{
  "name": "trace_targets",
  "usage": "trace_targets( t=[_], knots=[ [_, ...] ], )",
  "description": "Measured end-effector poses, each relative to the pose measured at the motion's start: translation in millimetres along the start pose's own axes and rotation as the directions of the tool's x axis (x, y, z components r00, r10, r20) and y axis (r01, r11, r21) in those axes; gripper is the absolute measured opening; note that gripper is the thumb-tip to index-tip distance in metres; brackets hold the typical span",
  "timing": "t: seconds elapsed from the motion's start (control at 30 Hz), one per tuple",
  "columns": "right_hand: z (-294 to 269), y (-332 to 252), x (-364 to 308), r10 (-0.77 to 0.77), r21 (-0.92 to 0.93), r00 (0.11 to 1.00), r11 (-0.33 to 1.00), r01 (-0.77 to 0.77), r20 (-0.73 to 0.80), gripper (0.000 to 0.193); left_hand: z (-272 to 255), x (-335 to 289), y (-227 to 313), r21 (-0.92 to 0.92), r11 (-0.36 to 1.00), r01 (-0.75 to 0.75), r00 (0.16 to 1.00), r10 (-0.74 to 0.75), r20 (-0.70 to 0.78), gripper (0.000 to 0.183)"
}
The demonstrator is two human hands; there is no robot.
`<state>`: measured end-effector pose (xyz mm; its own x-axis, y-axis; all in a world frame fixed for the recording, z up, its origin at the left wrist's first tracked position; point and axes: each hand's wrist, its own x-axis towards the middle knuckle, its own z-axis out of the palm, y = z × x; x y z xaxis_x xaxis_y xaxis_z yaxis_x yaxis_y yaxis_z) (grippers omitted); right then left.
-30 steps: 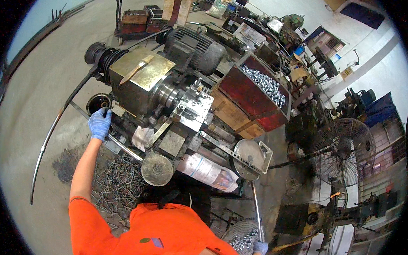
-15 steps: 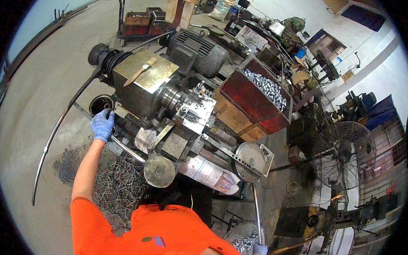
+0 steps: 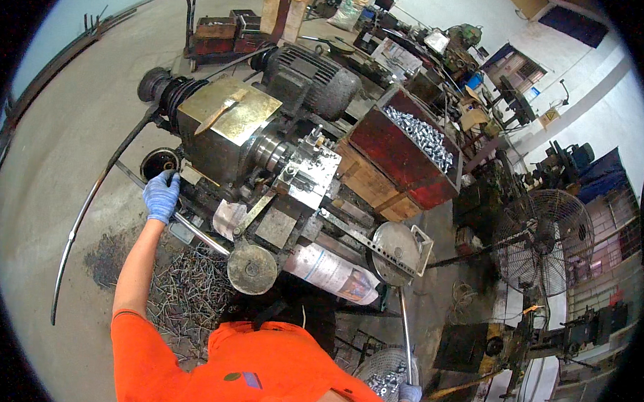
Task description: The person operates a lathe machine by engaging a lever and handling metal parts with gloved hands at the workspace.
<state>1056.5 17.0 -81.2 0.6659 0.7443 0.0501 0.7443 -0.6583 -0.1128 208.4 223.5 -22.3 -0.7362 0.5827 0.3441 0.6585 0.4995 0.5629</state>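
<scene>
Over on the left, the blue-gloved left hand (image 3: 161,197) is at the silver bar (image 3: 203,234), beside the round black cup (image 3: 158,163), its grip impossible to tell; near right, the gloved right hand (image 3: 409,395) wraps round the chrome lever (image 3: 406,331), just beside the mesh basket (image 3: 387,356).

Machine workshop: lathe (image 3: 268,152), motor (image 3: 308,83).

The gloved left hand (image 3: 162,197) grips a metal bar (image 3: 202,235) beside a dark cup (image 3: 151,167); the right hand (image 3: 409,396) holds a long rod (image 3: 405,331) by its lower end
</scene>
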Motion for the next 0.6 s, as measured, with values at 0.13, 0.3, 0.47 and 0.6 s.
trace_targets(
  t=[0.13, 0.3, 0.47, 0.6],
  knots=[
    [-6.0, -9.3, -3.5, 0.007, 0.051, 1.000, 0.999, -0.007, -0.001, 0.046, -5.3, -1.4, 3.8, 0.004, 1.000, 0.008, 1.000, -0.008, 0.009, 0.026],
    [-4.0, -8.9, -5.3, 0.069, -0.021, 0.998, 0.997, -0.069, -0.001, 0.045, -5.1, -1.3, 4.2, -0.017, 1.000, 0.010, 1.000, -0.010, 0.000, 0.027],
    [-7.4, -21.4, -12.2, 0.142, -0.096, 0.989, 0.986, -0.137, 0.037, 0.042, -4.9, -0.7, -1.7, 0.014, 1.000, -0.023, 0.999, 0.023, -0.042, 0.027],
    [16.6, 21.9, -5.5, -0.004, 0.163, 0.999, 0.987, 0.009, -0.033, 0.043, 4.4, 1.2, -0.4, -0.018, 1.000, -0.010, 1.000, 0.010, -0.006, 0.026]
  ],
)
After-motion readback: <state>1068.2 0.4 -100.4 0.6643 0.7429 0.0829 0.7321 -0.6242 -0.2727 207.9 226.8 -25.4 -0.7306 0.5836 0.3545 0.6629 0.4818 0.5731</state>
